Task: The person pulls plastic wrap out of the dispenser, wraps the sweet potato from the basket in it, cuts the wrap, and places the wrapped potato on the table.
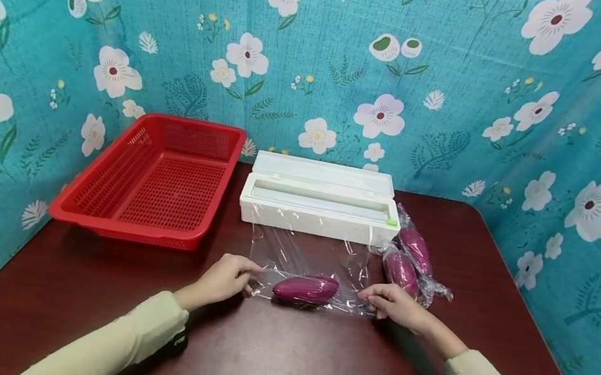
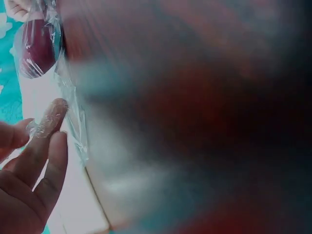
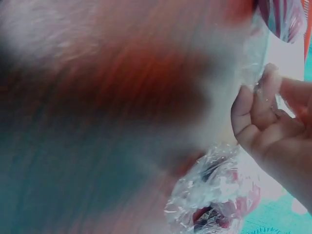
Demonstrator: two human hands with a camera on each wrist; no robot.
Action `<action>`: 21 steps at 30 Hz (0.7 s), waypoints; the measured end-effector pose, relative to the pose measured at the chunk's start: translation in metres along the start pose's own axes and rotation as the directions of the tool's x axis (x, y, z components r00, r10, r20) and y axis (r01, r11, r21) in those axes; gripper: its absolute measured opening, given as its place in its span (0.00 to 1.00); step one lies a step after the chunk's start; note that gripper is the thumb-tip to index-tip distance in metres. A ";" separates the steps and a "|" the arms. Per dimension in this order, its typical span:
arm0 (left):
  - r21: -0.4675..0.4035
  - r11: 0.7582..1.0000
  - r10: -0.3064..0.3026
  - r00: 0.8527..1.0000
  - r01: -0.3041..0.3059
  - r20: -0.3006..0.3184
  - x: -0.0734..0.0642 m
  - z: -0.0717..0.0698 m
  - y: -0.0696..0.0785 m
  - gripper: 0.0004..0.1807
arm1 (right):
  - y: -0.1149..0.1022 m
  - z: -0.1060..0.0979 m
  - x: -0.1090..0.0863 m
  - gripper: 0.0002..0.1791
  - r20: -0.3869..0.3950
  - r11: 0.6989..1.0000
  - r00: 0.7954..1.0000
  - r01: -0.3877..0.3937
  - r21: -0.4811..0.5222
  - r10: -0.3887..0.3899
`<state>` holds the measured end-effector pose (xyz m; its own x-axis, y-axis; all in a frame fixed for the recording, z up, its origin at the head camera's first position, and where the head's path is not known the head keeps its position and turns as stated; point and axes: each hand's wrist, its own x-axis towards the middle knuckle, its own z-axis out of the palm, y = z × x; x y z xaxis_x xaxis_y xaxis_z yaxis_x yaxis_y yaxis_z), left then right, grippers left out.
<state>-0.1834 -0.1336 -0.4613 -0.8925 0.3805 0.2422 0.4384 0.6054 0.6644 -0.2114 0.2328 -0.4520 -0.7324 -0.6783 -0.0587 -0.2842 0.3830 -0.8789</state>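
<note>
A long purple vegetable (image 1: pixel 306 287), like a small eggplant, lies near the middle of the table under clear cling film (image 1: pixel 281 245). The film runs from the white cling film box (image 1: pixel 318 223) toward the person. At the film's near left corner, the left hand (image 1: pixel 222 280) pinches it between thumb and fingers, as the left wrist view also shows. On the other side the right hand (image 1: pixel 398 306) pinches the near right corner. Neither hand touches the vegetable. The film's near edge passes over and around it; its underside is hidden.
Two similar purple vegetables in crumpled film (image 1: pixel 401 271) lie just beyond the right hand, beside the box. The box's lid (image 1: pixel 325 173) stands raised at the back. A red plastic basket (image 1: pixel 192 237) sits at the back left. Flowered cloth (image 1: pixel 314 87) surrounds the table's far sides.
</note>
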 end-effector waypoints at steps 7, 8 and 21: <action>0.276 0.956 0.096 0.995 -0.101 0.032 0.005 0.002 0.004 0.12 | -0.002 0.003 0.008 0.20 -0.029 0.964 0.999 0.037 -0.265 -0.046; 0.302 0.945 0.114 0.992 -0.124 0.052 0.006 0.002 0.004 0.14 | -0.002 0.004 0.010 0.20 -0.027 0.956 0.998 0.045 -0.290 -0.056; 0.492 0.781 0.299 0.922 -0.385 0.247 0.023 0.010 0.003 0.08 | 0.001 0.010 0.026 0.23 0.021 0.871 0.988 0.143 -0.470 -0.151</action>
<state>-0.2013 -0.1163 -0.4613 -0.6654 0.7046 0.2468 0.7382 0.6701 0.0772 -0.2251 0.2093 -0.4590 -0.6683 -0.7411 0.0649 -0.6431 0.5316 -0.5511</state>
